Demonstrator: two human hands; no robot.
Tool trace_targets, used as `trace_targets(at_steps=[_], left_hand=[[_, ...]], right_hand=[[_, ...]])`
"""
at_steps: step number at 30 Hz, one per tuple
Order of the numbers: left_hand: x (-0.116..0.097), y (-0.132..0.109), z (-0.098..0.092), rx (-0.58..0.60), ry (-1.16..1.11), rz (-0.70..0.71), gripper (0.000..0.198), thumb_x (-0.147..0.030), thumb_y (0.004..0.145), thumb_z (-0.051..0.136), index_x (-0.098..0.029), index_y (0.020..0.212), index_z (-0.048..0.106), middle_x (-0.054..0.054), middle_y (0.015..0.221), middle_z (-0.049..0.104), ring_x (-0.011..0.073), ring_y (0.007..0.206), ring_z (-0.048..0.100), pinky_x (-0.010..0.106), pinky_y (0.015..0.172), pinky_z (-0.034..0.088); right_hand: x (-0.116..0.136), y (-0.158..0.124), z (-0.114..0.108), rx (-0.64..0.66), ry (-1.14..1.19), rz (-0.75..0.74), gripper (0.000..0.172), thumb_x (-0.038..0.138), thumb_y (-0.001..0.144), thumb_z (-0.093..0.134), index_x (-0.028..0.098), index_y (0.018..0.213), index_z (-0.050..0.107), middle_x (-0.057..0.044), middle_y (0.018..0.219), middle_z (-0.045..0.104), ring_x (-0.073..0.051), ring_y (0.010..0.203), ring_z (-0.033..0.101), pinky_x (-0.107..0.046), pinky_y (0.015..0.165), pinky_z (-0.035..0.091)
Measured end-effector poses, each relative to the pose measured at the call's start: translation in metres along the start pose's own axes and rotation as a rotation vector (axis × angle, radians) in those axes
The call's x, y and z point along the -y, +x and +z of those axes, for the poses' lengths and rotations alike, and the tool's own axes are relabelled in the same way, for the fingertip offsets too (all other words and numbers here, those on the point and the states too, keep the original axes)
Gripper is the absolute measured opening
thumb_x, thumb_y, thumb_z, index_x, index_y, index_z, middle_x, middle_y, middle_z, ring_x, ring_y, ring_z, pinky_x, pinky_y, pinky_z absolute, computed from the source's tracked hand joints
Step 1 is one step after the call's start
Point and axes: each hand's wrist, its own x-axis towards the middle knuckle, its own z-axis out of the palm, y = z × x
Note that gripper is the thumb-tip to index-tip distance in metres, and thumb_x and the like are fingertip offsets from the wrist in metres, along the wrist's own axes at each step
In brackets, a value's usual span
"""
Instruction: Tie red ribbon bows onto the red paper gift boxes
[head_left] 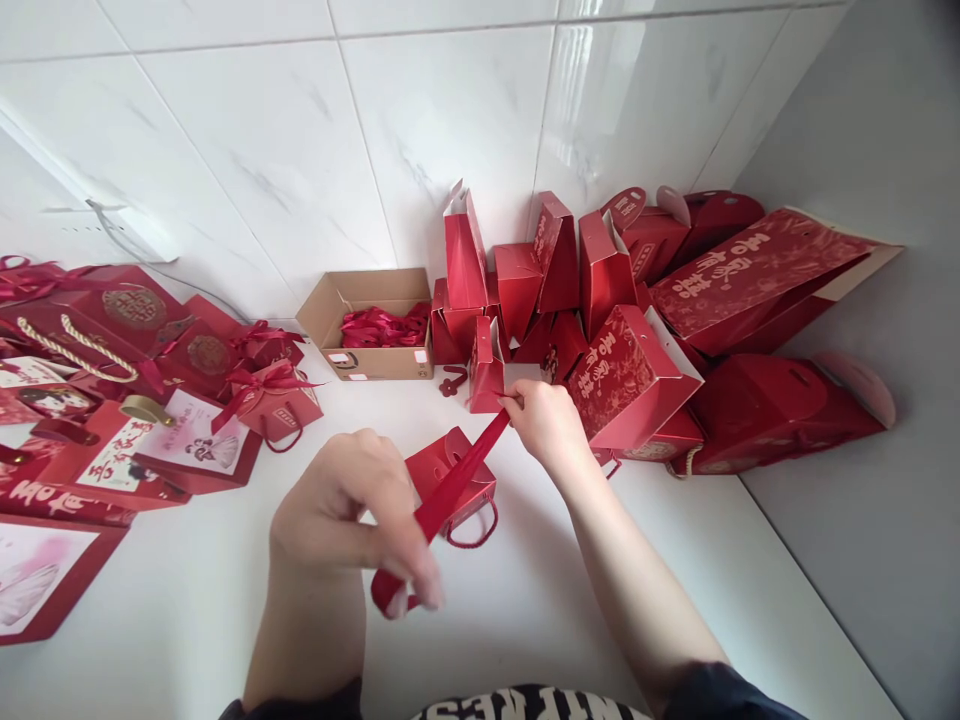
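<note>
A red ribbon point(469, 465) stretches slantwise between my two hands, above the table. My left hand point(360, 520) is closed on its near end, which curls round by the fingertips; the fingers are slightly blurred. At the far end, my right hand point(544, 415) pinches the ribbon between thumb and finger. Below the ribbon a small red gift box point(439, 455) lies on the white table, partly hidden by the ribbon and my left hand. Its red cord handle point(476, 530) loops out toward me.
An open cardboard box point(375, 365) of red ribbons point(386, 327) stands by the tiled wall. Red gift boxes point(465, 250) crowd the back and right, beside a grey panel point(847, 400). Finished-looking boxes with bows point(276, 400) and gift bags point(60, 570) fill the left side.
</note>
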Motion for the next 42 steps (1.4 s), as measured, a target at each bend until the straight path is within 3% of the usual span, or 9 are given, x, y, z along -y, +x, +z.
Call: trace_targets(at_steps=[4,7,12,16,18,22,26,33,42], left_hand=[[-0.003,-0.006,-0.007,0.349,0.025,0.177,0.021,-0.048,0.077,0.071,-0.031,0.087,0.080,0.004,0.052,0.070,0.0153,0.039,0.063,0.018,0.043,0.052],[-0.018,-0.014,-0.010,0.526,0.180,0.118,0.060,-0.043,0.073,0.079,-0.031,0.129,0.063,0.007,0.074,0.077,0.0191,0.061,0.072,0.019,0.058,0.057],[-0.038,-0.019,-0.004,0.024,0.593,-0.272,0.047,-0.040,0.086,0.065,-0.029,0.130,0.057,0.006,0.103,0.073,0.0193,0.087,0.069,0.026,0.075,0.055],[-0.024,-0.003,0.001,-0.254,0.805,-0.431,0.036,-0.048,0.089,0.056,-0.027,0.117,0.061,0.003,0.119,0.065,0.0228,0.106,0.062,0.031,0.090,0.049],[-0.009,0.009,0.002,-0.276,0.870,-0.495,0.038,-0.051,0.086,0.056,-0.027,0.116,0.060,0.003,0.124,0.062,0.0249,0.110,0.060,0.034,0.094,0.046],[0.018,0.028,0.004,-0.244,0.948,-0.621,0.062,-0.053,0.067,0.071,-0.025,0.121,0.056,0.008,0.119,0.062,0.0298,0.104,0.061,0.035,0.082,0.048],[0.030,0.033,0.003,-0.262,0.913,-0.715,0.069,-0.048,0.061,0.074,-0.021,0.121,0.055,0.011,0.113,0.063,0.0293,0.092,0.065,0.032,0.070,0.048],[0.027,0.028,-0.012,-0.197,0.793,-0.715,0.067,-0.033,0.069,0.062,-0.022,0.134,0.048,0.009,0.117,0.065,0.0243,0.087,0.067,0.029,0.066,0.049],[0.031,0.028,-0.018,-0.222,0.807,-0.542,0.065,-0.023,0.076,0.052,-0.030,0.139,0.044,0.004,0.138,0.056,0.0235,0.107,0.063,0.030,0.079,0.051]], right_hand=[[-0.004,0.004,-0.006,0.007,0.180,-0.014,0.015,0.029,0.086,0.057,0.022,0.075,0.063,-0.005,0.070,0.069,-0.020,0.066,0.064,-0.032,0.064,0.046],[0.000,0.000,-0.021,0.015,0.688,-0.106,0.018,0.039,0.089,0.056,0.022,0.082,0.052,-0.004,0.082,0.073,-0.019,0.077,0.069,-0.033,0.074,0.051],[0.018,-0.028,-0.072,-0.047,1.096,-0.159,0.020,0.038,0.087,0.056,0.025,0.079,0.042,-0.002,0.078,0.070,-0.016,0.059,0.064,-0.029,0.052,0.050],[0.025,-0.061,-0.115,-0.116,1.209,-0.202,0.035,0.039,0.079,0.069,0.026,0.067,0.039,0.009,0.047,0.040,-0.002,0.023,0.017,-0.023,0.023,0.016],[0.023,-0.074,-0.128,-0.128,1.215,-0.331,0.043,0.039,0.073,0.079,0.027,0.062,0.040,0.009,0.043,0.030,-0.004,0.025,0.016,-0.025,0.022,0.013],[0.015,-0.080,-0.130,-0.231,0.986,-0.411,0.030,0.037,0.072,0.082,0.028,0.066,0.054,0.003,0.052,0.041,-0.011,0.039,0.035,-0.029,0.033,0.028],[0.014,-0.061,-0.104,0.051,0.508,-0.335,0.014,0.039,0.085,0.070,0.026,0.083,0.063,-0.004,0.079,0.063,-0.018,0.067,0.058,-0.033,0.058,0.046],[0.045,-0.045,-0.019,0.417,-0.370,-0.182,0.054,0.063,0.088,0.051,0.013,0.081,0.068,-0.015,0.083,0.067,-0.028,0.072,0.066,-0.036,0.060,0.046],[0.038,-0.035,-0.004,0.382,-0.611,-0.117,0.036,0.018,0.095,0.036,0.015,0.076,0.066,-0.013,0.078,0.068,-0.027,0.070,0.067,-0.030,0.055,0.040]])
